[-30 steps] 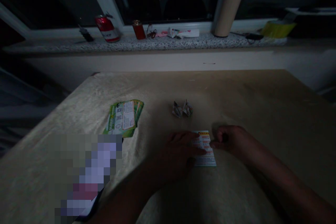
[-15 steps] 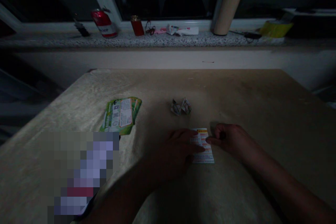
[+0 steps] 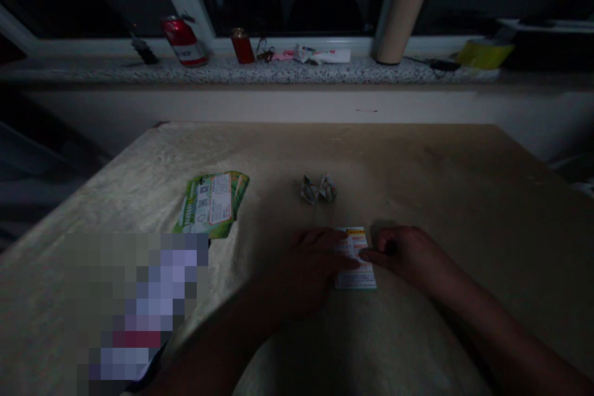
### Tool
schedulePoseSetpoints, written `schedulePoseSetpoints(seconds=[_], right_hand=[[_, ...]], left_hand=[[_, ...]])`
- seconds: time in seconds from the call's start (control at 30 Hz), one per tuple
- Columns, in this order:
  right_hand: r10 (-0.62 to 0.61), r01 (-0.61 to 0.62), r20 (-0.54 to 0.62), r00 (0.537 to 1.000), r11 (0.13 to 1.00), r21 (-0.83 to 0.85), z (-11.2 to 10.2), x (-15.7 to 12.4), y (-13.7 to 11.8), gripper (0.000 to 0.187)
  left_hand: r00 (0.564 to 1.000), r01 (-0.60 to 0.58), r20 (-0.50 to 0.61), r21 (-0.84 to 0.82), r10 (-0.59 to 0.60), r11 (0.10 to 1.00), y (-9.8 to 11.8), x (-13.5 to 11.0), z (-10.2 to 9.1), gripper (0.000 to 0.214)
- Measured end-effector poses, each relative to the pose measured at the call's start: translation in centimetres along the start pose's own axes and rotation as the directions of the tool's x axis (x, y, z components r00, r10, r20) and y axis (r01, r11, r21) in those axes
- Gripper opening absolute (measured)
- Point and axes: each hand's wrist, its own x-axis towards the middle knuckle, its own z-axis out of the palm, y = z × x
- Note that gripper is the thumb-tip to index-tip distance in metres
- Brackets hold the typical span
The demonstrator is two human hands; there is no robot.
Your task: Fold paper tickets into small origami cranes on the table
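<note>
A small printed paper sheet [image 3: 356, 278] with a yellow strip at its top and rows of coloured text lies flat on the table. Across its left side rests my left hand [image 3: 315, 260], open, with fingers stretched over the paper. At the sheet's right edge is my right hand [image 3: 399, 250]. Its fingers are curled in, and one digit reaches out to press on the paper; nothing shows inside the curl. Just beyond the sheet stand two small folded paper pieces [image 3: 318, 189], side by side, with pointed tips.
A fanned stack of green printed cards [image 3: 211, 204] lies to the left on the table [image 3: 417, 167]. In front of it is a blurred-out object [image 3: 158, 297]. The windowsill [image 3: 278, 74] bears a red can [image 3: 183, 42], a red lighter [image 3: 242, 46], crumpled wrappers [image 3: 320, 55] and a wooden roller [image 3: 406, 9].
Both hands stay at the paper sheet, nearly unmoved. The right hand's pressing digit sits very slightly lower on the sheet. The whole view has shifted a little.
</note>
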Motion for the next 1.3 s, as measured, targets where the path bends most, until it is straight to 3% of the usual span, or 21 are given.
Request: schedulePoseSetpoints(seconds=[0.5,0.57,0.67,0.77,1.07,1.3], right_hand=[[-0.013,0.01,0.289,0.957,1.0,0.013,-1.6,-1.1,-0.2,0.024],[-0.034,0.018,0.276,0.961,0.998,0.061,-1.5,-1.0,-0.1,0.026],[-0.032,0.019,0.135,0.99,0.995,0.094,-1.1,-0.7,-0.1,0.035],[-0.009,0.009,0.063,0.998,1.0,-0.01,-0.6,-0.6,-0.3,0.035],[0.012,-0.001,0.205,0.979,0.999,-0.054,-1.4,-1.1,-0.2,0.034],[-0.044,0.057,0.151,0.988,0.995,-0.088,-1.6,-1.1,-0.4,0.033]], left_hand=[[1.0,-0.02,-0.013,0.001,0.02,1.0,-0.6,-0.2,0.4,0.043],[1.0,-0.022,-0.011,0.001,0.022,1.0,-0.6,-0.2,0.4,0.043],[1.0,-0.022,-0.015,0.0,0.022,1.0,-0.5,-0.2,0.4,0.044],[1.0,-0.02,-0.02,0.002,0.02,1.0,-0.4,-0.2,0.4,0.042],[0.999,-0.032,-0.014,0.028,0.032,0.999,-0.2,-0.3,0.3,0.04],[0.999,-0.042,-0.031,0.061,0.044,0.997,0.0,-0.3,0.4,0.037]])
